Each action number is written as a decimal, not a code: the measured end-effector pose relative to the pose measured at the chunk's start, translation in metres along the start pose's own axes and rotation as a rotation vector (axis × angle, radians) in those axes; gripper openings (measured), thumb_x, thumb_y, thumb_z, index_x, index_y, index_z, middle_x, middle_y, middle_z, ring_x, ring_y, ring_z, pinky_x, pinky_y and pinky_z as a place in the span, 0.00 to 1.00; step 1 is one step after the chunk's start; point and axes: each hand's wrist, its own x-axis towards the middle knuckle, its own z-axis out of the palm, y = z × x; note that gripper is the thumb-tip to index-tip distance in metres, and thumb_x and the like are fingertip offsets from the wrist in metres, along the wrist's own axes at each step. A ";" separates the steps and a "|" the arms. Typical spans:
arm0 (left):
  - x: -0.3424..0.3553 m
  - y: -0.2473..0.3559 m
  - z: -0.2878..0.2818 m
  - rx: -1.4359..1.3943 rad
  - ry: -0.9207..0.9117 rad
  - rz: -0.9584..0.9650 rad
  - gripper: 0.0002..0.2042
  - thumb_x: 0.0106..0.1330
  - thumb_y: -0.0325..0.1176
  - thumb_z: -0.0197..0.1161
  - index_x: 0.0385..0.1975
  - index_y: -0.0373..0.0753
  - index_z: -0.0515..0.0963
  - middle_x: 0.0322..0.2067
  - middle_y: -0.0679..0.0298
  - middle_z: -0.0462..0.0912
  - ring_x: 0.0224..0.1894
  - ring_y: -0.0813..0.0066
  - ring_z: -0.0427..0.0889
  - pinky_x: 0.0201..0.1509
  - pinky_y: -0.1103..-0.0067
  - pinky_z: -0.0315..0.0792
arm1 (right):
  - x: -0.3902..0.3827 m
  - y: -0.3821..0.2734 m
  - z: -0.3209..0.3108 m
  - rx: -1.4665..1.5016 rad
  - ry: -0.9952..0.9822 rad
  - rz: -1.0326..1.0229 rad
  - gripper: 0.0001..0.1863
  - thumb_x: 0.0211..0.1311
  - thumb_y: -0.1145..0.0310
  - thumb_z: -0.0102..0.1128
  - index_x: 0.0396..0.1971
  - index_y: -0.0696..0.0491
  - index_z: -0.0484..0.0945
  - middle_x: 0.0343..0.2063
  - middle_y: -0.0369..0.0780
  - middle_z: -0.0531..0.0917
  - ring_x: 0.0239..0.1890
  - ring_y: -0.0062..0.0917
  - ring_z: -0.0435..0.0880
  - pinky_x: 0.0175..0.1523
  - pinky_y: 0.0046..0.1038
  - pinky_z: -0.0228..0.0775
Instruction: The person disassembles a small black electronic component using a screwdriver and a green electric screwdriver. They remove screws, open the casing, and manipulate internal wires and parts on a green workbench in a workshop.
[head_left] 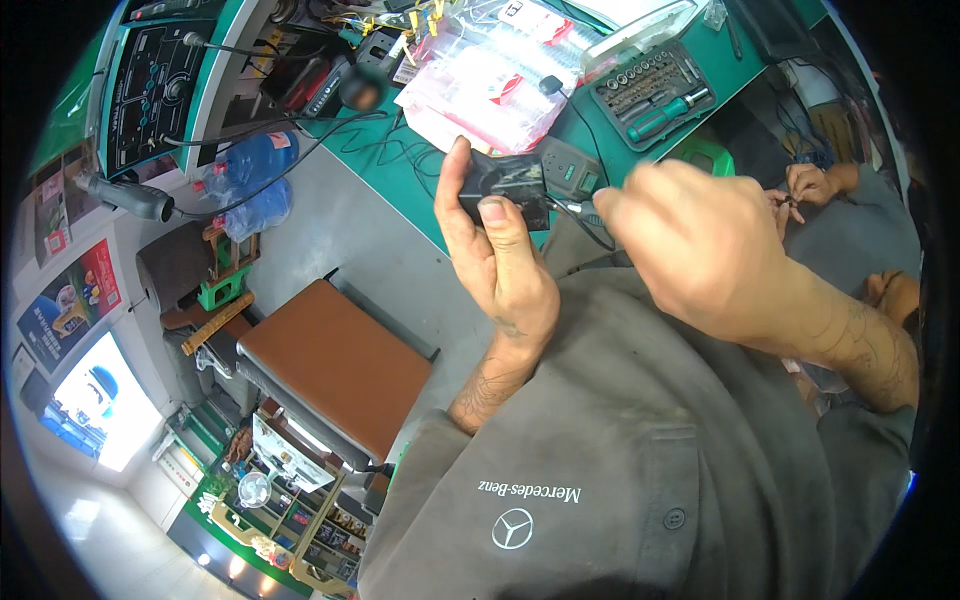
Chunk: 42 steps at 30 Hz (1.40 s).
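My left hand [510,265] holds up a small black box-shaped device [507,180], its thumb on the near face and its fingers behind. A thin black cable [590,232] loops beside the device's right side. Just right of it, my right hand [690,245] is closed, its fingers curled and smeared by motion. A slim piece with a pale tip [574,207] shows between the right fingers and the device; I cannot tell what it is. The right fingertips are hidden behind the fist.
A green-topped table [385,165] bears clear plastic boxes [490,95], a socket and bit set [650,95] and a grey device [570,165]. At right, another person's hands [812,187] hold something small. A brown-topped seat [335,360] and blue water bottles [250,180] stand left.
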 end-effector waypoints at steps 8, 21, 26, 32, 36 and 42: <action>-0.001 -0.003 0.001 -0.033 0.048 -0.040 0.22 0.75 0.33 0.48 0.64 0.30 0.59 0.45 0.62 0.73 0.42 0.80 0.73 0.49 0.82 0.69 | -0.003 -0.006 0.013 0.339 -0.063 0.251 0.08 0.49 0.71 0.63 0.28 0.58 0.80 0.17 0.36 0.73 0.15 0.19 0.70 0.19 0.19 0.58; 0.029 0.010 -0.018 -0.513 -0.084 -0.223 0.24 0.76 0.42 0.45 0.66 0.35 0.57 0.50 0.54 0.76 0.47 0.68 0.78 0.48 0.71 0.74 | 0.026 -0.004 -0.018 0.845 -0.207 0.532 0.12 0.53 0.79 0.62 0.37 0.57 0.72 0.26 0.40 0.79 0.26 0.26 0.78 0.31 0.23 0.66; 0.027 0.017 -0.022 -0.756 -0.160 -0.408 0.26 0.77 0.46 0.40 0.68 0.37 0.56 0.53 0.52 0.74 0.49 0.63 0.76 0.47 0.70 0.73 | 0.017 -0.009 -0.048 0.505 -0.196 0.359 0.14 0.49 0.83 0.59 0.38 0.60 0.74 0.32 0.46 0.80 0.32 0.38 0.82 0.35 0.28 0.71; 0.022 0.018 -0.016 -0.964 -0.133 -0.541 0.25 0.76 0.45 0.42 0.69 0.40 0.56 0.57 0.53 0.73 0.59 0.57 0.72 0.57 0.63 0.69 | 0.016 0.000 -0.052 0.458 -0.030 0.222 0.18 0.49 0.82 0.62 0.44 0.59 0.77 0.39 0.46 0.80 0.34 0.33 0.80 0.39 0.27 0.72; 0.019 0.020 -0.009 -0.966 -0.116 -0.592 0.25 0.76 0.44 0.42 0.69 0.40 0.55 0.59 0.52 0.71 0.64 0.53 0.67 0.67 0.58 0.63 | 0.009 -0.014 -0.028 0.358 -0.007 0.339 0.18 0.47 0.75 0.69 0.41 0.56 0.79 0.38 0.44 0.77 0.34 0.33 0.79 0.38 0.27 0.71; 0.010 0.024 -0.007 -1.092 -0.168 -0.684 0.26 0.77 0.45 0.40 0.70 0.39 0.51 0.61 0.50 0.68 0.66 0.50 0.65 0.65 0.60 0.67 | 0.011 -0.014 0.002 0.346 0.161 0.294 0.13 0.50 0.73 0.70 0.36 0.57 0.80 0.35 0.44 0.75 0.29 0.31 0.79 0.32 0.26 0.71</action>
